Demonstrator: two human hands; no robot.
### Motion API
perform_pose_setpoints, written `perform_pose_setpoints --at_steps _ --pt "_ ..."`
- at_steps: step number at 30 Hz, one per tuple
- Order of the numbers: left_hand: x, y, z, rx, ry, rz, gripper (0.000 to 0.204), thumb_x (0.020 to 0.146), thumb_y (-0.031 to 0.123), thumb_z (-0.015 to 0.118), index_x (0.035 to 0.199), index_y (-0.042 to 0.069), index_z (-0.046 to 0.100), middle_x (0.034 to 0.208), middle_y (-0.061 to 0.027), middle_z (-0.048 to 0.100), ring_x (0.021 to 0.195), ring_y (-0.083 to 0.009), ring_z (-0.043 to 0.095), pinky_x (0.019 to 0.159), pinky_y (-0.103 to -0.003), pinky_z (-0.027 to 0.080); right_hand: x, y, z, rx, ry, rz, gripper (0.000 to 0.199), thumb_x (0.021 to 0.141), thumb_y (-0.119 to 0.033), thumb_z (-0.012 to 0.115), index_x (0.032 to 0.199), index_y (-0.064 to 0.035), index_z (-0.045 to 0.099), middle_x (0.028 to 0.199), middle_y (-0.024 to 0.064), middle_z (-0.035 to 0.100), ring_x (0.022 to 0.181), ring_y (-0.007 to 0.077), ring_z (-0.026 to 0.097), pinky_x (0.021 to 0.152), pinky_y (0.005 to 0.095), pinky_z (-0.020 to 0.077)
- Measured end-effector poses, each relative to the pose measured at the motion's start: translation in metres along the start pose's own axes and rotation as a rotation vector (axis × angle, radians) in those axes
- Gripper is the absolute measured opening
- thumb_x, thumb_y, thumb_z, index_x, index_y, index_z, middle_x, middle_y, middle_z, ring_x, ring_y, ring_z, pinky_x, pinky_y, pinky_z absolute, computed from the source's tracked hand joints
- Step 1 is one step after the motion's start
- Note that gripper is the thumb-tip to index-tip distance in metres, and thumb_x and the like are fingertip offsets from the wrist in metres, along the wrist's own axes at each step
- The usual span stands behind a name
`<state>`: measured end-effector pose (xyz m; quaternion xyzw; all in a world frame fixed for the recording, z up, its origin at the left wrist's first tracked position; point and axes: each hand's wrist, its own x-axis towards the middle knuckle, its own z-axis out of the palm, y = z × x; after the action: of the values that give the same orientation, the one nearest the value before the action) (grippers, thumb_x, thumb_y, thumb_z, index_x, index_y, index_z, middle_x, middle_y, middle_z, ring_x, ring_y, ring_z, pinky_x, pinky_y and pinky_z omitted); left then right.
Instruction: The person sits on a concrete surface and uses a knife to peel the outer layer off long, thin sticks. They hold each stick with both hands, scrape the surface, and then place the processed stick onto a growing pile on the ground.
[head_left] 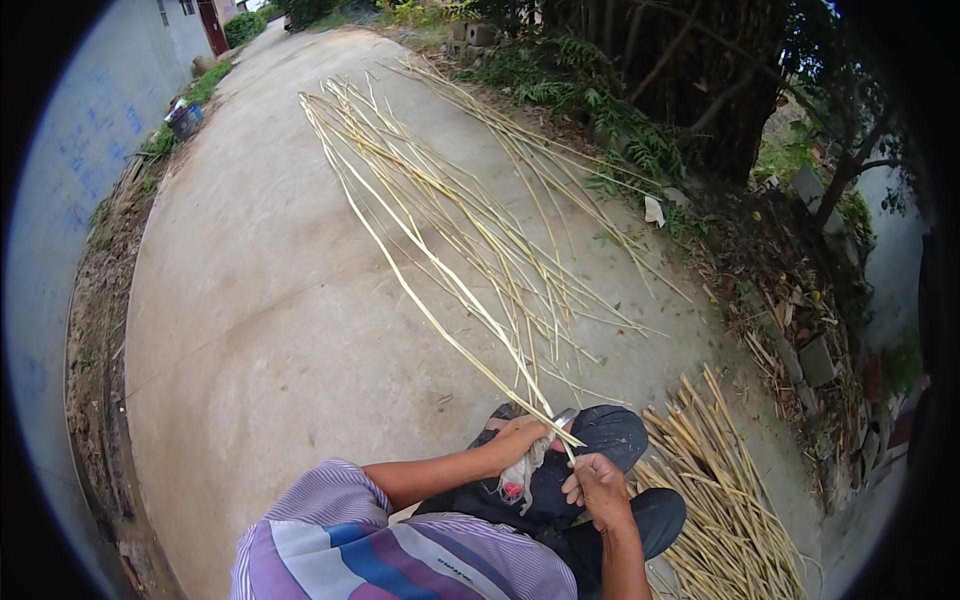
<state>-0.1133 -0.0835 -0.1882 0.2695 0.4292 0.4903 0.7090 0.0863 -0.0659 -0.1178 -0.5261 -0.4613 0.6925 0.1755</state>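
Note:
My left hand (520, 438) is closed around a long, thin bamboo strip (440, 270) that runs away from me up and to the left over the concrete. A white rag with a red patch (515, 475) hangs under that hand, and a short grey blade-like piece (566, 417) shows by its fingers. Just below and to the right, my right hand (597, 488) pinches the strip's near end. Both hands are over my dark-trousered knees (610, 435).
Several long split bamboo strips (470, 190) lie fanned out on the concrete path (260, 320) ahead. A heap of thicker bamboo pieces (720, 500) lies at my right. Bushes, trees and rubble line the right edge. A pale wall (70, 180) runs along the left.

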Motion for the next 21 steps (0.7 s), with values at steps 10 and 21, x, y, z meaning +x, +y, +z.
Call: perform_pose_setpoints --at_steps 10,21 --pt "0.017 0.005 -0.028 -0.256 0.075 -0.136 0.038 0.1 0.037 0.05 0.098 0.003 0.067 0.092 -0.0083 0.072 0.063 -0.011 0.061 0.052 -0.024 0.048 0.021 0.003 0.02 -0.276 0.011 -0.164 0.016 0.098 -0.013 0.053 0.099 0.0007 0.061 0.069 0.0055 0.066 0.056 0.0099 0.06 0.053 0.0255 0.048" --pt "0.078 0.019 -0.082 0.062 0.232 -0.202 0.04 0.098 0.038 0.055 0.097 0.0 0.067 0.081 -0.0081 0.07 0.045 -0.0113 0.05 0.041 -0.029 0.043 0.008 -0.02 0.009 -0.289 0.009 -0.222 0.031 0.094 -0.01 0.059 0.121 0.0051 0.054 0.08 0.008 0.067 0.066 0.0113 0.061 0.061 0.0266 0.05"
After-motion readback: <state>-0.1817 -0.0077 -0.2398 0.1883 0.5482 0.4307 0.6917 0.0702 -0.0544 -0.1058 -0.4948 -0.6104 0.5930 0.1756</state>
